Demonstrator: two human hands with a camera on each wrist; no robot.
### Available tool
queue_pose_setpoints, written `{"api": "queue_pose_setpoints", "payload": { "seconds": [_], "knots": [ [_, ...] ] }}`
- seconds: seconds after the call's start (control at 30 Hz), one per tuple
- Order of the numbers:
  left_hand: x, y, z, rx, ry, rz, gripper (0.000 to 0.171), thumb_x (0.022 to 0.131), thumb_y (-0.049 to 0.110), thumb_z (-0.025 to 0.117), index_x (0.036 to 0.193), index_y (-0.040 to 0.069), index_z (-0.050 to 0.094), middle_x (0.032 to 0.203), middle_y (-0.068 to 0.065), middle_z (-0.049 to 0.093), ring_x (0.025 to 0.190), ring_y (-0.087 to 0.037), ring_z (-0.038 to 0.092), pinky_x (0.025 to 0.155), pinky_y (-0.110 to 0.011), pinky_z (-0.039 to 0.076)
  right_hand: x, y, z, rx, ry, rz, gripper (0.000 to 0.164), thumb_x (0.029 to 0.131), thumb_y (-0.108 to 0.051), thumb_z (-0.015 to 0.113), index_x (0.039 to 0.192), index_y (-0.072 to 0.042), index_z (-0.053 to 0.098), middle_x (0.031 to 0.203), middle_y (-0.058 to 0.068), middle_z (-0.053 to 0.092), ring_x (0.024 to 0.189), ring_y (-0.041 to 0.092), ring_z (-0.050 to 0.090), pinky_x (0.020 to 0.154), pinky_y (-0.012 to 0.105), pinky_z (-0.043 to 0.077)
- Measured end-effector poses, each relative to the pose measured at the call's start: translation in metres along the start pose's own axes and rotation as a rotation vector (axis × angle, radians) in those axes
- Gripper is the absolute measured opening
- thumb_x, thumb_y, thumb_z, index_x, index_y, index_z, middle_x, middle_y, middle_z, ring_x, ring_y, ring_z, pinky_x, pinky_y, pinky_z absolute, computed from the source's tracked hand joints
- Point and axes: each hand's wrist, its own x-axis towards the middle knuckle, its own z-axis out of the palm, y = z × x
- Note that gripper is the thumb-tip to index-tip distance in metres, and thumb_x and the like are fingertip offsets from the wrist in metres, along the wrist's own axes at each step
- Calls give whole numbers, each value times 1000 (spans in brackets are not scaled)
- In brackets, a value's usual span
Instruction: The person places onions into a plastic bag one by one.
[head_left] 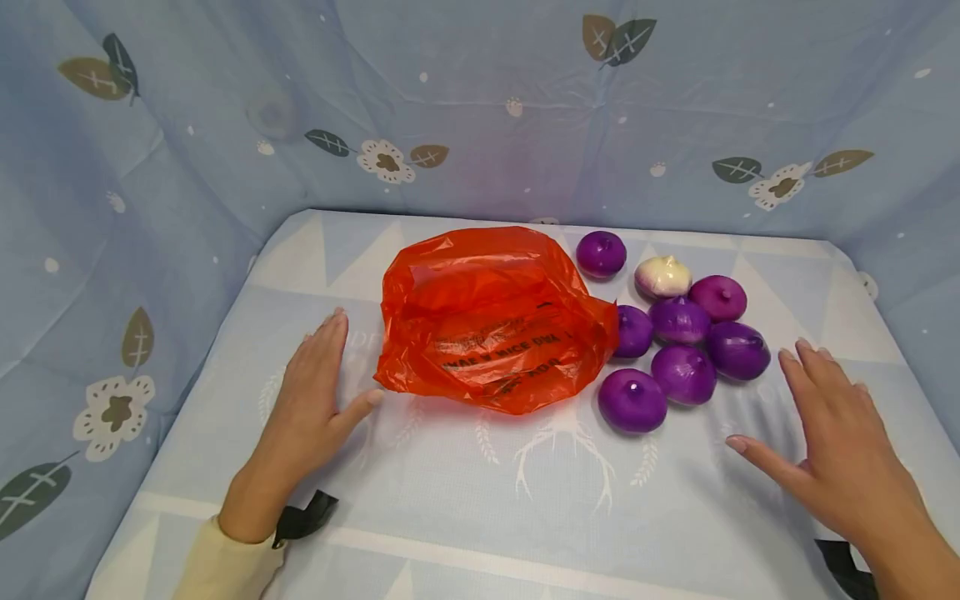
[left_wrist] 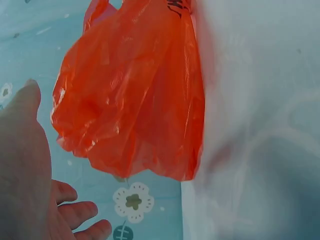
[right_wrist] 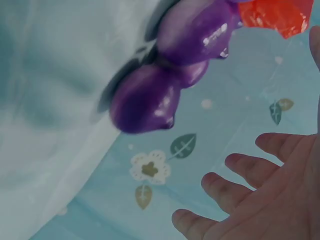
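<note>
A crumpled red plastic bag (head_left: 487, 317) with black print lies at the middle of the table. My left hand (head_left: 311, 396) is spread to the left of it, thumb tip close to the bag's lower left corner. In the left wrist view the bag (left_wrist: 135, 95) stands beyond the thumb. Right of the bag sit several purple onions (head_left: 632, 402) in a loose cluster, with one whitish onion (head_left: 663, 277) at the back. My right hand (head_left: 847, 450) is to the right of them, fingers spread and holding nothing. The right wrist view shows purple onions (right_wrist: 145, 97) past the fingertips.
The table (head_left: 450, 500) has a pale patterned cover. Blue patterned cloth (head_left: 480, 108) hangs behind it and along both sides. Black straps (head_left: 306, 517) show at both wrists. One purple onion (head_left: 601, 254) sits at the back, apart from the cluster.
</note>
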Motion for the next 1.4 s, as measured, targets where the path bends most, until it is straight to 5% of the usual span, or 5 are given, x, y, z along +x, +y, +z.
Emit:
{"api": "queue_pose_setpoints", "payload": {
  "seconds": [0.3, 0.6, 1.03, 1.4],
  "knots": [
    [7, 10, 3, -13, -50, -49, 101, 91, 40, 78, 167, 8, 19, 172, -11, 24, 154, -38, 27, 125, -58, 18, 10, -17, 2, 78, 1, -93, 125, 73, -45, 94, 167, -8, 20, 169, 25, 20, 155, 46, 17, 123, 64, 8],
    [11, 19, 5, -61, -54, -84, 100, 90, 37, 81, 168, 15, 21, 170, -9, 28, 152, -38, 31, 117, -67, 30, 23, -46, 6, 75, -124, -102, 127, 73, -52, 94, 168, -15, 19, 166, 19, 31, 146, 46, 35, 94, 77, 43],
    [12, 27, 12, -204, -25, -102, 85, 94, 29, 80, 164, 26, 32, 160, 0, 43, 143, -25, 45, 111, -59, 44, 35, -71, 23, 85, -35, -349, 94, 73, -37, 96, 150, -4, 54, 146, 16, 55, 132, 37, 51, 94, 63, 52],
    [11, 26, 14, -276, 66, -27, 70, 92, 17, 82, 153, 13, 48, 145, -2, 54, 114, -16, 62, 94, -43, 58, 41, -79, 28, 67, -107, -362, 88, 77, -31, 95, 149, -2, 55, 145, 19, 56, 130, 39, 54, 96, 60, 54]
  ]
}}
